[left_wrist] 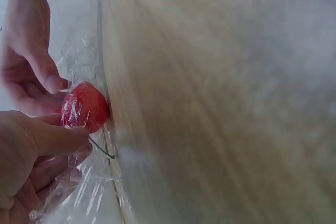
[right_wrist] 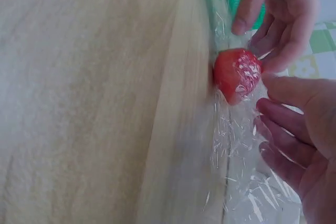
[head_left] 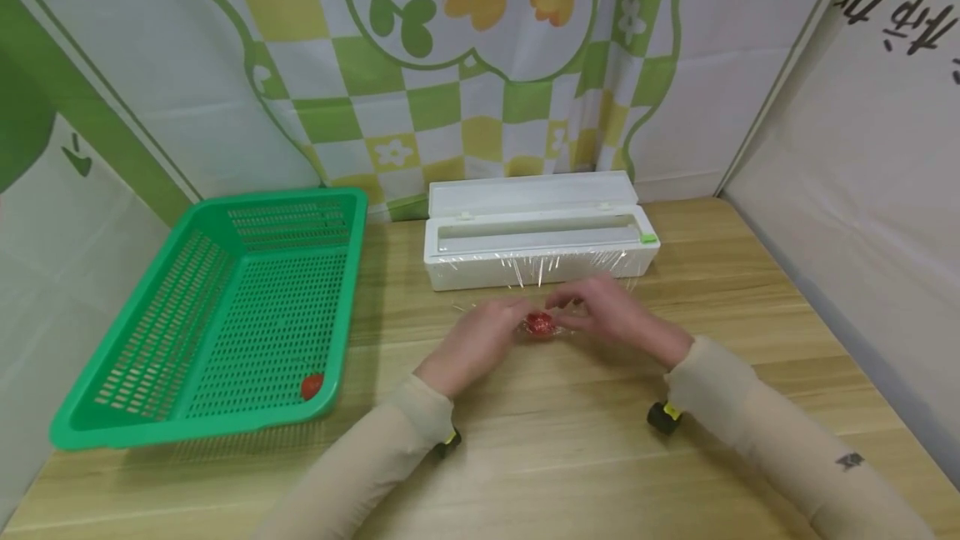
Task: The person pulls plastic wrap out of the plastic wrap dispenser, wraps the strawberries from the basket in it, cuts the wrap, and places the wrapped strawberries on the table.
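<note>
A round red fruit (head_left: 539, 324) with a thin green stem lies under clear plastic wrap (left_wrist: 86, 198) on the table, in front of a white wrap box (head_left: 540, 267). My left hand (head_left: 480, 338) is at its left side; in the left wrist view the thumb and fingers pinch the wrap beside the stem. From the right, my right hand (head_left: 611, 311) reaches to the fruit. In the right wrist view its thumb tip is right at the wrapped fruit, with loosely bent fingers spread along the film. The film stretches from the box's front edge to the hands.
A green plastic basket (head_left: 343, 340) stands at the left, with another red fruit (head_left: 312, 386) in its near right corner. The wrap box's lid (head_left: 532, 194) is raised at the back. A patterned cloth (head_left: 465, 107) hangs behind the wooden table (head_left: 562, 457).
</note>
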`<state>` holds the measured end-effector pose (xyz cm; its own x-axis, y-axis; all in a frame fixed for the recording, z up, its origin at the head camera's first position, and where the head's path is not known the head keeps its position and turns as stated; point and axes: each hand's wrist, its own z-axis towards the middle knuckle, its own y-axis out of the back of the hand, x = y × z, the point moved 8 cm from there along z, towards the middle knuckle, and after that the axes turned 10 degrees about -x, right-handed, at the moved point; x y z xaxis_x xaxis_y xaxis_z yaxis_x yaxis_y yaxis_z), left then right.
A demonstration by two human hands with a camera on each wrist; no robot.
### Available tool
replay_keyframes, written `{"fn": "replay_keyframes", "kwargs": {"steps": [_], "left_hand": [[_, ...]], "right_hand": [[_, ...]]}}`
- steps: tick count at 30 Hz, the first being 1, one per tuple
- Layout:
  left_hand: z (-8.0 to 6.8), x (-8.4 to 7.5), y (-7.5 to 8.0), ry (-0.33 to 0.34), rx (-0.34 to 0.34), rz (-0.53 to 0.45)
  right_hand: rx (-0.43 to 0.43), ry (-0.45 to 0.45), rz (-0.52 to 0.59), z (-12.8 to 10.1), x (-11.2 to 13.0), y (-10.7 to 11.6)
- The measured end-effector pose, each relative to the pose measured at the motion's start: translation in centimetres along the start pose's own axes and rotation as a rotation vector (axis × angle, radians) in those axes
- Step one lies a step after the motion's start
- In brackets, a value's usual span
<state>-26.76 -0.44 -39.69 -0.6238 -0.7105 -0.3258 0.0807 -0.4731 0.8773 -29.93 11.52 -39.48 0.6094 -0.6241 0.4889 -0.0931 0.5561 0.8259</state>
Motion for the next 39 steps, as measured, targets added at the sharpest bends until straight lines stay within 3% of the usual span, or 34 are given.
{"fn": "replay_keyframes", "kwargs": {"steps": [6, 9, 13, 18, 21, 27, 32, 35, 39], "left_hand": [[0.2, 1.2, -0.2, 0.085, 0.028, -0.074], [0.2, 0.8, 0.1, 0.033, 0.011, -0.001], [0.3, -0.4, 0.8, -0.102, -0.08, 0.138], [0.4, -1.4, 1.1, -0.17, -0.154, 0.169], [0.4, -1.2, 0.7, -0.15, -0.131, 0.157], [0.9, 0.0, 0.1, -0.04, -0.057, 0.101], [1.2, 1.2, 0.1, 0.053, -0.015, -0.038], [1.3, 1.6, 0.1, 0.065, -0.003, -0.08], [1.2, 1.5, 0.4, 0.013, -0.012, -0.057]], "right_hand": [[-0.012, 0.07, -0.015, 0.3, 0.6, -0.6], [-0.027, 0.075, -0.011, 0.5, 0.5, -0.8], [-0.039, 0.035, 0.022, 0.8, -0.2, -0.9], [-0.037, -0.017, 0.063, 1.0, -1.1, -0.7], [-0.031, -0.014, 0.074, 1.1, -1.2, -0.7], [-0.089, 0.039, -0.018, 1.1, -0.6, 0.0], [-0.113, 0.048, -0.038, 1.2, -0.3, 0.1], [-0.103, 0.039, -0.027, 1.3, -0.3, -0.2], [-0.102, 0.021, -0.012, 1.5, -0.7, -0.4]]}}
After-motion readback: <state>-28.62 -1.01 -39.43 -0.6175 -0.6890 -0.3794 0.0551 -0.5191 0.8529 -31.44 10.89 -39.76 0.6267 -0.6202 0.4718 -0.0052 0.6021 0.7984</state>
